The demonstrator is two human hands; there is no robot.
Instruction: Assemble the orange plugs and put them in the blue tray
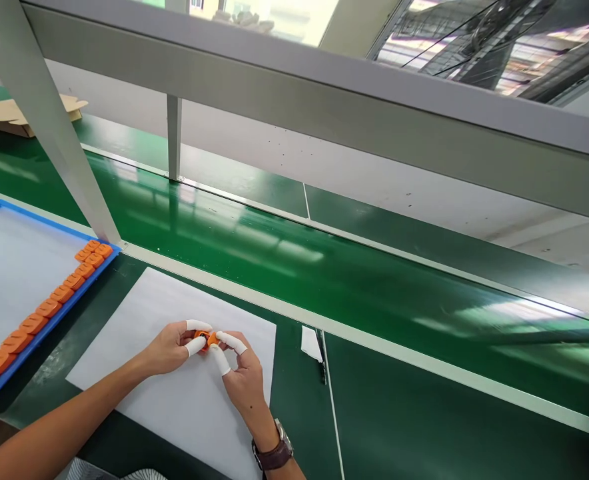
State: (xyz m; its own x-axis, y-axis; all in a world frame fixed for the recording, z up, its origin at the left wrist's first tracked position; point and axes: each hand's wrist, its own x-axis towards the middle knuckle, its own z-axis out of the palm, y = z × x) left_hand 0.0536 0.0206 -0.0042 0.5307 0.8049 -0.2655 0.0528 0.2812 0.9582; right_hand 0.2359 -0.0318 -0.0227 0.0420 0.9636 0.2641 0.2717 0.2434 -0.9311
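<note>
Over a white sheet (pixel 174 413), my left hand (pixel 167 348) pinches a small orange plastic part (pixel 203 335) with something dark inside it. My right hand (pixel 244 377) grips a smaller orange piece (pixel 213 339) right beside that part; whether the two are joined I cannot tell. White finger cots cover the thumb and index finger of each hand and hide much of both pieces. To the left, a blue-rimmed tray (pixel 49 353) holds several similar orange parts (pixel 48 307) in a line along its right side.
A grey metal frame (pixel 324 93) crosses above the bench, with a post (pixel 69 140) standing by the tray. Behind runs a green belt-like surface (pixel 254 233). A scrap of white paper and a black pen-like tool (pixel 321 363) lie right of the sheet. A cardboard box (pixel 9 117) sits far left.
</note>
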